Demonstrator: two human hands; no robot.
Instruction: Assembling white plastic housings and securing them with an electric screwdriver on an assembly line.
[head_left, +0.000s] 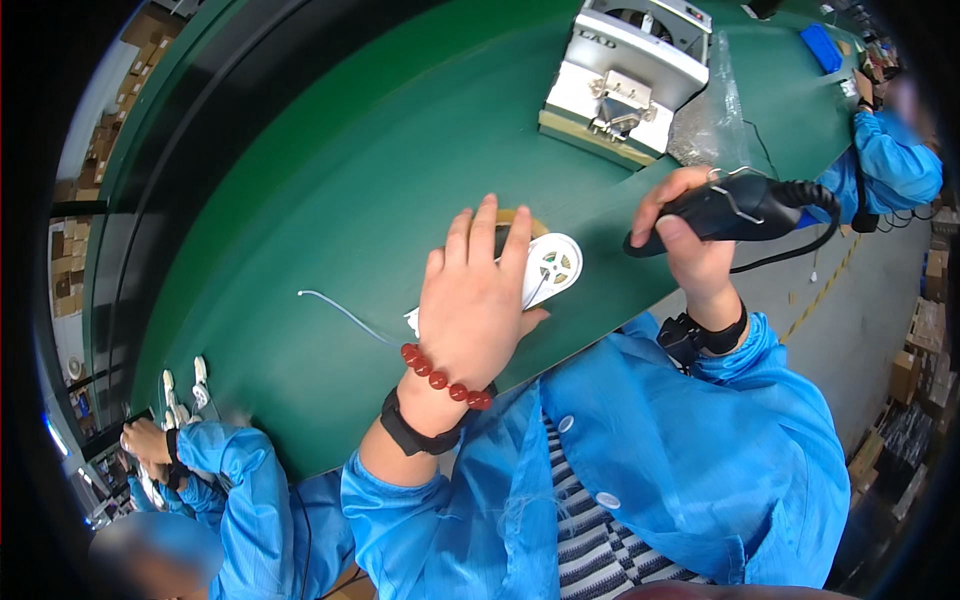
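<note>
My left hand lies palm down with fingers stretched over a white plastic housing on the green table. The housing's rounded end shows a round spoked opening with small parts inside. A tan ring and something dark show behind my fingers; the rest is hidden under the hand. A thin pale wire runs out to the left. My right hand is wrapped round a black corded hand tool with a metal wire loop. Its tip points left, apart from the housing.
A grey-white bench machine stands at the far side, beside a clear plastic bag. A black coiled cord trails from the tool. Co-workers in blue sit at left and far right. White parts and a blue tray lie on the table.
</note>
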